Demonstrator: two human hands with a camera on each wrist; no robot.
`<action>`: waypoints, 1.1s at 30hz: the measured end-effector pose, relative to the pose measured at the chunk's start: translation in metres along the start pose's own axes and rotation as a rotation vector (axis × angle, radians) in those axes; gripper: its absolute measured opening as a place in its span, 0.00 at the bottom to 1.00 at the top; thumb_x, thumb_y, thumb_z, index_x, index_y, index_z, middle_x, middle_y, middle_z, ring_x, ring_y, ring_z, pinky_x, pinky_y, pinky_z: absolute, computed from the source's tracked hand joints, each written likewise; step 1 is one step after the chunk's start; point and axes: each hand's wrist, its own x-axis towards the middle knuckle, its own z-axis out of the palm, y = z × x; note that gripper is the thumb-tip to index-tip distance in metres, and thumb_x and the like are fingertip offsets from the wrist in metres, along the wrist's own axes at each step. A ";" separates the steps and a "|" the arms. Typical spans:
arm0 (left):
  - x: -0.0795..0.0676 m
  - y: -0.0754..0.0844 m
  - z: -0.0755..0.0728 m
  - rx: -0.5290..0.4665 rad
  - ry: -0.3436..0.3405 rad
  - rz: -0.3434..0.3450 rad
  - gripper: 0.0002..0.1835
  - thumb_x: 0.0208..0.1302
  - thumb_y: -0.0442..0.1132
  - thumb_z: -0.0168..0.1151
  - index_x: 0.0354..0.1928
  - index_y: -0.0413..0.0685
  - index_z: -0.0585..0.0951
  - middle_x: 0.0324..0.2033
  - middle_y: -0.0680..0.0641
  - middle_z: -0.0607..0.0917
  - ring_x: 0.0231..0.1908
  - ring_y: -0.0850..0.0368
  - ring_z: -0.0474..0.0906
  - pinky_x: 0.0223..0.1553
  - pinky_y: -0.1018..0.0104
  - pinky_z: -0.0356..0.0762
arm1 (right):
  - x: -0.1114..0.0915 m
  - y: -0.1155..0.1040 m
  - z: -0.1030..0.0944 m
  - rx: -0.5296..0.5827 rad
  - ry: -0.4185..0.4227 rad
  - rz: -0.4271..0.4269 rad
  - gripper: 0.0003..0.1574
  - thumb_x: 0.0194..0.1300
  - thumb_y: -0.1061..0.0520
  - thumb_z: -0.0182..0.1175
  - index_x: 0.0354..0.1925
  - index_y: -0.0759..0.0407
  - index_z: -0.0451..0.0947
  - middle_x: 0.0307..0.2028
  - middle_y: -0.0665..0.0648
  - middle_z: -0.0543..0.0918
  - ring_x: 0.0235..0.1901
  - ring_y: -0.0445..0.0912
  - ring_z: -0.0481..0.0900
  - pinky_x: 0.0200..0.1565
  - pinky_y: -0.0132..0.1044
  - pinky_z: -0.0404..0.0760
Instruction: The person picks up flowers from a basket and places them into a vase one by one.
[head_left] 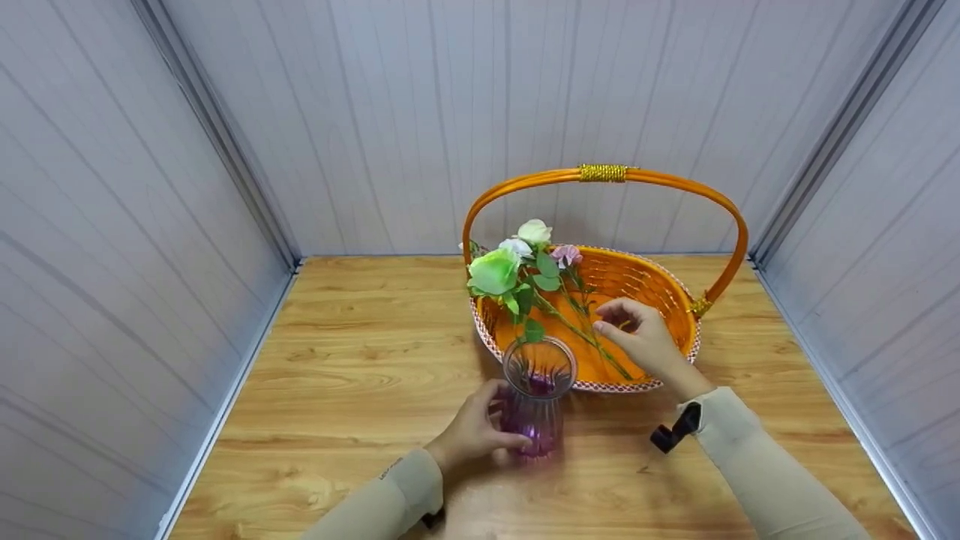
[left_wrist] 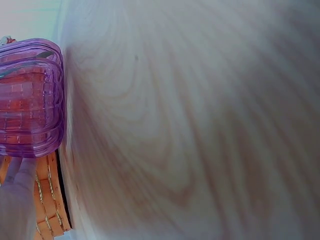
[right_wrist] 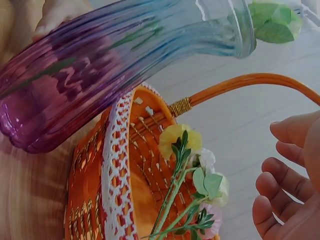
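Steadying the vase matters most here, I'd say: the left hand (head_left: 476, 424) has its thumb and fingers clamped round the lower body of a tall, ribbed, see-through vase (head_left: 534, 427), purple at the foot and clear at the mouth, which appears to stand on the wood-grain table (head_left: 360, 337) just before the near rim of a large orange woven basket (head_left: 637, 277) with a tall, hooped orange handle (head_left: 551, 176). A pale-green artificial rose (head_left: 494, 271) leans out over the vase's mouth, and a green stem shows down inside. Above the basket hangs the right hand (head_left: 637, 334), fingers apart and slightly curved, with nothing between them that I can see. Flowers lie in the basket, among them a ruffled pink bloom (head_left: 567, 256) and a yellow one (right_wrist: 180, 140), their slender green stems (head_left: 611, 360) running down near that hand. Picking out a stem looks to be the step in hand; to do it well, I'd pinch just one, low down, and draw it clear gently so the leaves don't snag on their neighbours. With the rose's weight out to one side, the left hand's hold ought to be low and firm, lest the vase tip.
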 end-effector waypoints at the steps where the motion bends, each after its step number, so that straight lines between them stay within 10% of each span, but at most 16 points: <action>1: 0.000 0.000 0.000 -0.006 0.000 -0.003 0.42 0.50 0.39 0.88 0.66 0.50 0.74 0.65 0.45 0.82 0.70 0.42 0.77 0.78 0.38 0.73 | 0.001 0.002 0.000 -0.002 0.002 0.006 0.10 0.75 0.61 0.69 0.50 0.66 0.85 0.44 0.61 0.88 0.40 0.39 0.81 0.43 0.28 0.83; 33: -0.001 0.002 0.000 0.004 0.006 0.005 0.42 0.51 0.38 0.88 0.67 0.49 0.75 0.64 0.44 0.82 0.70 0.41 0.78 0.77 0.36 0.73 | 0.030 0.072 0.007 -0.005 -0.016 0.178 0.23 0.75 0.61 0.69 0.60 0.74 0.81 0.46 0.63 0.87 0.40 0.40 0.79 0.42 0.24 0.80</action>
